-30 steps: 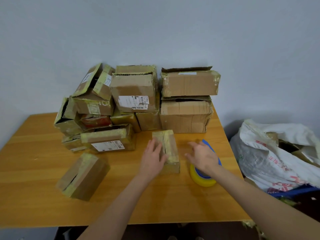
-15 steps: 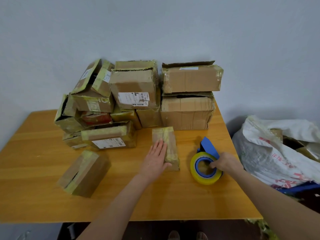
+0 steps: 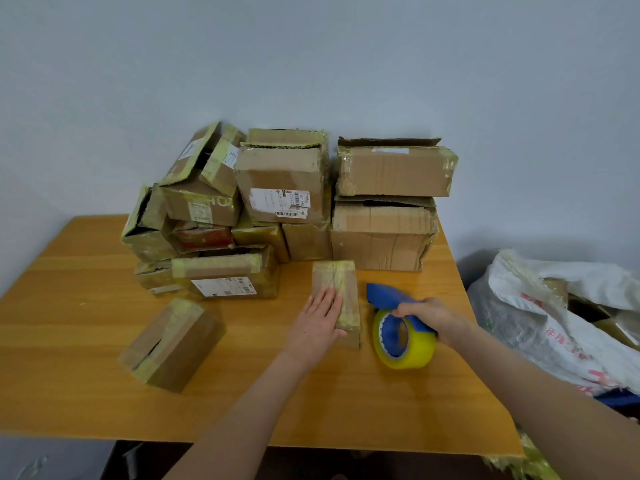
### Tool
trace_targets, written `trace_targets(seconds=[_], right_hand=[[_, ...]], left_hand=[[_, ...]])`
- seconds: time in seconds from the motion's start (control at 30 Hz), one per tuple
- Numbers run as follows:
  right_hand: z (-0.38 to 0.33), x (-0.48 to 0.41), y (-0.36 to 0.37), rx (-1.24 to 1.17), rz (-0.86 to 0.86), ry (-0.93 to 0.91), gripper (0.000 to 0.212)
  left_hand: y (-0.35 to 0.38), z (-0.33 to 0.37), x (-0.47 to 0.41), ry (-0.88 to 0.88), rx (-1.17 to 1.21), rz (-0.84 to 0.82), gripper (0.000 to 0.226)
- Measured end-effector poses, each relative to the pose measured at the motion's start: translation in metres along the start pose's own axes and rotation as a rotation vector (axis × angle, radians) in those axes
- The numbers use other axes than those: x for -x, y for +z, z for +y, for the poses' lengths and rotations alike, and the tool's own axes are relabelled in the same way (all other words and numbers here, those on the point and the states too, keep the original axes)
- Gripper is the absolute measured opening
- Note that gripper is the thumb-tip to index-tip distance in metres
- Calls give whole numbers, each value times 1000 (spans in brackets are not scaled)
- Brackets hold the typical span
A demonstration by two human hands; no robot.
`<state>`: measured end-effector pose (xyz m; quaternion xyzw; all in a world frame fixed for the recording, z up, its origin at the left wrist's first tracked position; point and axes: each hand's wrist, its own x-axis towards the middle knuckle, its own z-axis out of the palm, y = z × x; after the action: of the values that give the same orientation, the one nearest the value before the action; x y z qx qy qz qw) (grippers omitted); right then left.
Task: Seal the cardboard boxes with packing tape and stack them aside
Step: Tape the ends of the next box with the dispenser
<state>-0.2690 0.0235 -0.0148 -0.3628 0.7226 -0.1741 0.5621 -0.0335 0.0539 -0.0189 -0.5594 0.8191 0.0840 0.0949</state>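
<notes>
My left hand [image 3: 320, 322] lies flat, pressing the small box [image 3: 334, 275] mid-table [image 3: 69, 341], just before the stacked pile [image 3: 287, 188]; right hand [image 3: 429, 311] grips the tape dispenser [image 3: 412, 348] beside it; sealing step starting, I'd say; next needs tape end on seam, 1 strip.

Soft even light; faint shadows; perhaps slight wide-angle edge warp

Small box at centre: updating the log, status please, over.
Left hand flat on small box. Right hand grips tape dispenser, beside the box. Nothing between them.
</notes>
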Motion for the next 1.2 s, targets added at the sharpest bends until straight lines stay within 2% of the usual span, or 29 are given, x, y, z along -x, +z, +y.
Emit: trace_targets(seconds=[0.13, 0.2, 0.3, 0.37, 0.43, 0.5, 0.57, 0.67, 0.77, 0.83, 0.93, 1.07, 1.2], right_hand=[[-19, 23, -29, 93, -32, -197, 42], [-33, 40, -48, 153, -58, -297, 54], [-52, 66, -63, 225, -124, -426, 61], [-60, 79, -65, 301, -158, -493, 61], [-66, 88, -64, 360, -203, -530, 61], [-69, 92, -61, 408, -239, -551, 62], [-71, 93, -57, 441, -272, -567, 63], [-73, 93, -50, 492, -312, -602, 64], [-75, 94, -44, 548, -335, -635, 65], [-75, 94, -39, 596, -341, -652, 66], [-74, 91, -29, 692, -319, -709, 71], [-72, 86, -23, 695, -259, -741, 67], [-71, 88, -20, 755, -207, -799, 66]], left_hand=[[-5, -3, 3, -9, 207, 40, 72], [-21, 0, 5, -97, 507, 167, 58], [-47, 3, 3, -374, 1109, 362, 44], [-54, 0, 0, -452, 1494, 283, 54], [-59, -2, 2, -458, 1674, 143, 72], [-62, -1, 6, -445, 1723, 43, 80], [-62, 3, 10, -432, 1763, -23, 74], [-61, 4, 14, -439, 1781, -32, 46], [-62, 2, 18, -484, 1764, 58, 15], [-61, 0, 18, -545, 1699, 111, 5], [-57, 0, 16, -633, 1603, 147, 7], [-54, 0, 17, -699, 1619, 133, 17], [-54, -2, 20, -732, 1633, 76, 17]])
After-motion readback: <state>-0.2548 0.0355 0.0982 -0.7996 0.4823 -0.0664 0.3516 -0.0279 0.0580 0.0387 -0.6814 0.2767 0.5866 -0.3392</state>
